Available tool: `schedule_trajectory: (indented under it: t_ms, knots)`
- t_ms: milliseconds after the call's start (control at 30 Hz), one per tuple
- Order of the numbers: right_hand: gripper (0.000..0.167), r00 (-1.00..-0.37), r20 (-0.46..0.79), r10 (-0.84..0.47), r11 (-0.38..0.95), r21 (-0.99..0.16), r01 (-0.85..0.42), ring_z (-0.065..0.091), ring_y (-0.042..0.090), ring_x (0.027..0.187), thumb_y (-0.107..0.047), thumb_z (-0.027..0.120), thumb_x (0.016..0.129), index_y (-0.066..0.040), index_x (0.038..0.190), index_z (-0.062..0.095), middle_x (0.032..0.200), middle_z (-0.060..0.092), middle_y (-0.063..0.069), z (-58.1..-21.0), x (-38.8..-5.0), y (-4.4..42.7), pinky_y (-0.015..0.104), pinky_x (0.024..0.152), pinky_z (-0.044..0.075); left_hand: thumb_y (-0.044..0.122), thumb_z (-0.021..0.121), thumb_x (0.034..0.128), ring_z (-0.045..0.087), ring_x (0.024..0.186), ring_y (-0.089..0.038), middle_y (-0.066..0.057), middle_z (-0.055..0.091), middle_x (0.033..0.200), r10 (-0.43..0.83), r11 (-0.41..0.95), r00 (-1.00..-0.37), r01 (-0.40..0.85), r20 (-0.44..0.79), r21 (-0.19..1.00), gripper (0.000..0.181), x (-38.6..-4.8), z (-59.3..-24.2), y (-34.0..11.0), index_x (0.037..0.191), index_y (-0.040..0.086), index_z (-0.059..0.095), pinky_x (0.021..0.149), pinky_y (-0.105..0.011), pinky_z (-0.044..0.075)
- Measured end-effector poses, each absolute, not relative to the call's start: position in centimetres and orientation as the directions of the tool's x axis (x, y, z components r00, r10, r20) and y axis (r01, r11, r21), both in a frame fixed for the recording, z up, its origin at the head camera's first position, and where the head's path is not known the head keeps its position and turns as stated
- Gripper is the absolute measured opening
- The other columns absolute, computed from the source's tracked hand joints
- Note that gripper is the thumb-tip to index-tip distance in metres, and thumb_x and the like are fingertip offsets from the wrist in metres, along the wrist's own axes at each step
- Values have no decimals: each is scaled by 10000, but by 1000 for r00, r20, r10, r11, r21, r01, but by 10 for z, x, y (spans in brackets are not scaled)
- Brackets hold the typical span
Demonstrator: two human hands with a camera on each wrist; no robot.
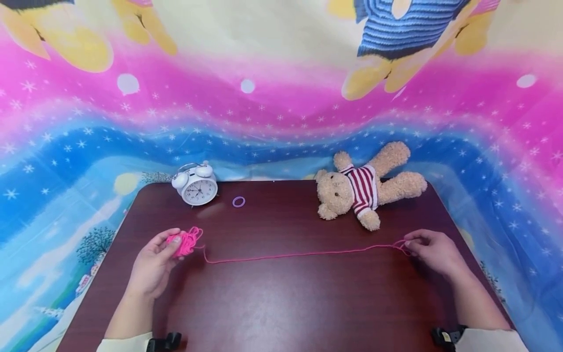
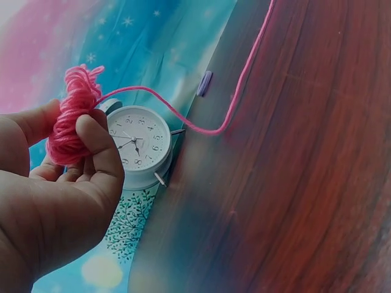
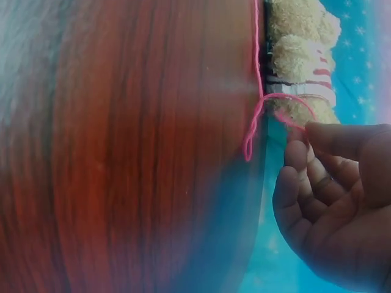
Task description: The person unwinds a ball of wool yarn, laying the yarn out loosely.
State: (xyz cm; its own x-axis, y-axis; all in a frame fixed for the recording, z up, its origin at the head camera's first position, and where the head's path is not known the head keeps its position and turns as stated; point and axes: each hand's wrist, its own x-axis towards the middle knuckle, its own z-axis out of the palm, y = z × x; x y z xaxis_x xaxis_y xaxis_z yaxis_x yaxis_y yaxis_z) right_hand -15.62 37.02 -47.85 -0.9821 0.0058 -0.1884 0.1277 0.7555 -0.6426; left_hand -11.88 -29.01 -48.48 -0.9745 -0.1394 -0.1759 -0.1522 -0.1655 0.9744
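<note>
A small bundle of pink yarn (image 1: 187,242) is held in my left hand (image 1: 153,264), pinched between thumb and fingers above the left of the table. In the left wrist view the bundle (image 2: 73,119) shows as coiled loops standing past the fingertips. One strand (image 1: 286,255) runs from it across to my right hand (image 1: 435,250), sagging near the bundle. There, thumb and forefinger pinch the strand's end. The right wrist view shows a small loop (image 3: 249,143) in the yarn close to those fingertips.
On the dark wooden table (image 1: 272,303), a white twin-bell alarm clock (image 1: 199,189) stands at the back left. Right of it lies a purple ring (image 1: 238,202). A teddy bear (image 1: 365,188) in a striped top lies at the back right. A printed cloth (image 1: 272,122) hangs behind.
</note>
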Motion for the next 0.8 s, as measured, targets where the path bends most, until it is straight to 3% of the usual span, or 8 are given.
schedule_trajectory:
  t_ms: [200, 533, 800]
  knots:
    - [300, -990, -144, -4, 783, -616, 87, 659, 205, 798, -218, 648, 1029, -45, 1271, 691, 937, 732, 75, -476, -156, 363, 352, 676, 539, 202, 684, 1019, 674, 831, -93, 38, 676, 1077, -127, -163, -973, -170, -192, 972, 339, -120, -485, -285, 1332, 137, 573, 743, -225, 583]
    - [371, -993, -115, 2, 735, -673, 80, 681, 222, 831, -312, 671, 1023, -58, 1294, 685, 987, 731, 106, -464, -159, 339, 337, 662, 570, 189, 682, 1019, 683, 863, -111, 16, 669, 1077, -101, -174, -979, -161, -180, 972, 343, -126, -481, -274, 1333, 127, 559, 788, -242, 594]
    - [337, -996, -83, -9, 684, -727, 55, 678, 242, 806, -305, 697, 1007, -61, 1238, 712, 968, 739, 112, -470, -162, 314, 318, 650, 548, 154, 672, 1025, 691, 865, -124, -11, 651, 1082, -78, -192, -983, -150, -168, 970, 419, -129, -484, -266, 1382, 21, 498, 804, -257, 599]
